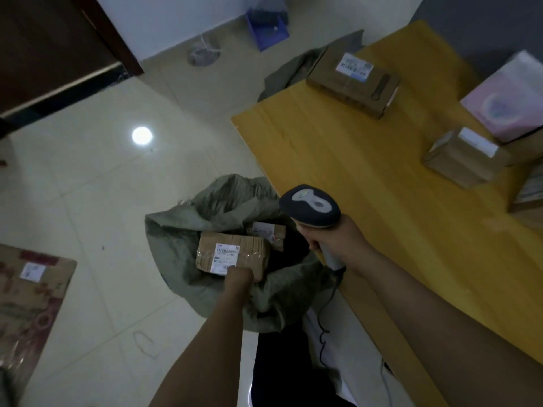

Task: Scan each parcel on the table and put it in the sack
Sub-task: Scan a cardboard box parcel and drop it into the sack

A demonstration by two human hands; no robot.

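My left hand [238,276] grips the near edge of a brown cardboard parcel [232,254] with a white label, down in the mouth of the grey-green sack [182,230] on the floor. A second small labelled parcel [269,232] lies deeper in the sack. Over the table's near corner, my right hand [329,237] holds the handle of a dark barcode scanner [311,205], its head aimed up and left. On the yellow table [338,160] stand a long brown box [352,80], a small taped box [464,157] and a pink-white packet [505,104].
A large printed carton [29,289] lies on the floor at left. Another grey sack [293,71] slumps behind the table's far end, with a blue crate [267,27] and a plastic bag [204,52] beyond. A dark door [53,48] fills the top left. The scanner cable [323,327] hangs below.
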